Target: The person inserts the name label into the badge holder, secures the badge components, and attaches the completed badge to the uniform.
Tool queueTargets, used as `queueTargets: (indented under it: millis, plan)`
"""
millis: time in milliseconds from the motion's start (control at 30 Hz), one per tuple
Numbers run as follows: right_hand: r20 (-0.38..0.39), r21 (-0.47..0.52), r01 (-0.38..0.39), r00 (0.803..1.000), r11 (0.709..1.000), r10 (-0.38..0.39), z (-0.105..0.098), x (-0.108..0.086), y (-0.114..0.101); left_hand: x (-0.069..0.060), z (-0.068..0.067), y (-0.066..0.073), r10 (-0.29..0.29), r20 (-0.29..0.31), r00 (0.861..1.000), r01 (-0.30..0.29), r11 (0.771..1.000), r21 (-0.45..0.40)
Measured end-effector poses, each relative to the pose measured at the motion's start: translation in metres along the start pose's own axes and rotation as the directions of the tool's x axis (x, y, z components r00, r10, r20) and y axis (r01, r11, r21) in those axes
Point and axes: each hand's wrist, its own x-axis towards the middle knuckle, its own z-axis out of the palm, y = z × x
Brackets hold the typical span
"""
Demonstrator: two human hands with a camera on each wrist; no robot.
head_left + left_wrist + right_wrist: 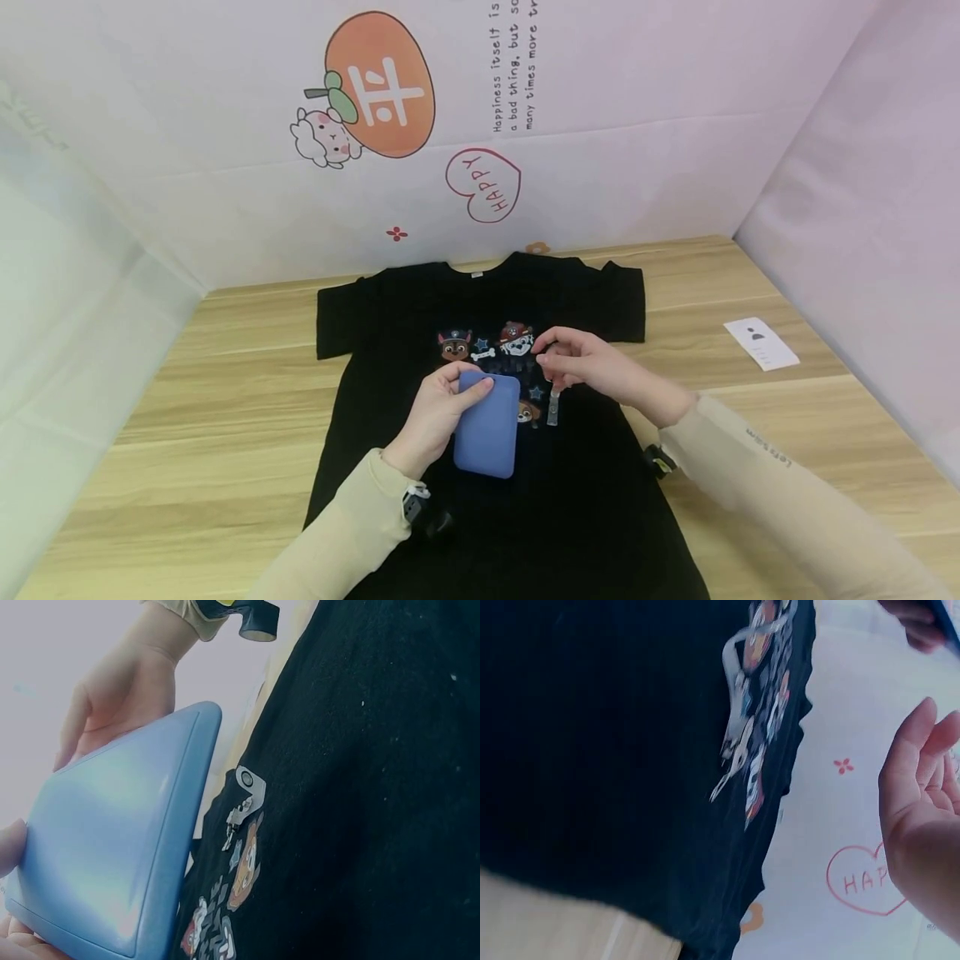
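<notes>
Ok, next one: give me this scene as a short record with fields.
Left hand: grips the blue case near its top
Right hand: over the shirt, holding nothing
Clip: on the shirt, apart from the right hand
Shirt: black, cartoon print, spread on the table
Card: white, on the table, right of the shirt

Small cloth-walled booth, kind of building unclear, wood-grain table (225, 400), pale left sheet (67, 275), pale right sheet (862, 208), far sheet (637, 125) printed with cartoon sheep (326, 140), orange fruit (390, 62), red heart (486, 187)
</notes>
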Motion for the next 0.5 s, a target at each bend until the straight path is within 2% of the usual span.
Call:
queueTargets:
  millis: [267,500]
  plan:
    - [0.035,0.042,0.007,0.999,0.999,-0.009,0.017,-0.001,-0.004,0.002,0.003,-0.002,-0.003,-0.003,1.0,0.003,1.0,0.012]
    - [0.022,0.009,0.018,1.0,1.0,-0.018,0.026,0.001,-0.007,0.002,0.005,-0.002,-0.016,-0.01,1.0,0.016,0.998,0.056]
